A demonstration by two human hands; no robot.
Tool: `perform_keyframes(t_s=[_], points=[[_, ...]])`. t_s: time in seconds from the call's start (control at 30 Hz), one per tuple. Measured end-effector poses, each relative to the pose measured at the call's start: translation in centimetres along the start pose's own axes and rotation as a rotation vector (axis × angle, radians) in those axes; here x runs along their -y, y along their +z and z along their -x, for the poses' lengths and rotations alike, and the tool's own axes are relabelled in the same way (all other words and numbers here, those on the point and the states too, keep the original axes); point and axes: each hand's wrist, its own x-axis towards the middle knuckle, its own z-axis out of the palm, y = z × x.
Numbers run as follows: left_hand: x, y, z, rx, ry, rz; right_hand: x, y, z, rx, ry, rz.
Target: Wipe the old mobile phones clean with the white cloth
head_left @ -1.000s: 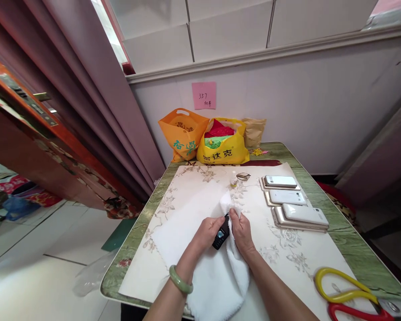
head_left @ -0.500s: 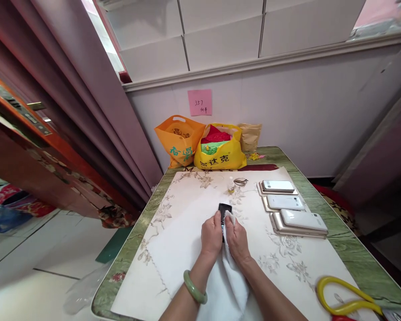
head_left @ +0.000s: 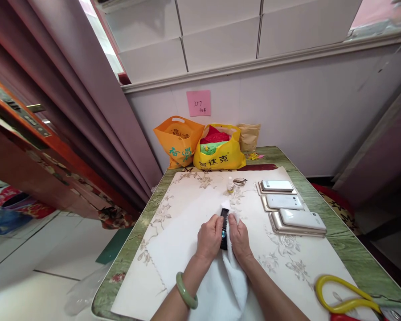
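Note:
A small black mobile phone [head_left: 224, 240] with a round blue-lit part is held upright between my hands, over the middle of the table. My left hand [head_left: 209, 236], with a green bangle on the wrist, is closed on the phone's left side. My right hand [head_left: 239, 238] is closed on a white cloth [head_left: 235, 276] and presses it along the phone's right edge. A bit of the cloth pokes up behind the phone's top. The rest of it hangs down between my forearms.
A small bottle [head_left: 230, 184] and glasses [head_left: 240, 181] lie beyond my hands. Stacked phones [head_left: 300, 219] rest at the right. Yellow-handled scissors [head_left: 347, 305] lie at the near right corner. An orange bag [head_left: 178, 140] and a yellow bag [head_left: 220, 161] stand at the back.
The phone has turned so its narrow side and blue part show more. The cloth has shifted off its front to the right edge and top. My left hand moved slightly left.

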Motion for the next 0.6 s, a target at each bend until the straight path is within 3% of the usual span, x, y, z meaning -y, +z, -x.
perform_keyframes(t_s=[0.13, 0.27, 0.47, 0.6], points=[[0.1, -1.0, 2.1, 0.093, -0.029, 0.043, 0.1, -0.2, -0.3, -0.016, 0.058, -0.073], [0.7, -0.8, 3.2, 0.014, -0.089, 0.183, 0.3, -0.2, -0.2, -0.014, 0.06, -0.073], [1.6, -0.3, 1.8, -0.335, -0.372, 0.912, 0.5, -0.7, 0.3, -0.082, 0.1, -0.157], [2.0, -1.5, 1.0, -0.306, -0.479, 1.252, 0.4, -0.9, 0.4, -0.208, 0.04, -0.06]])
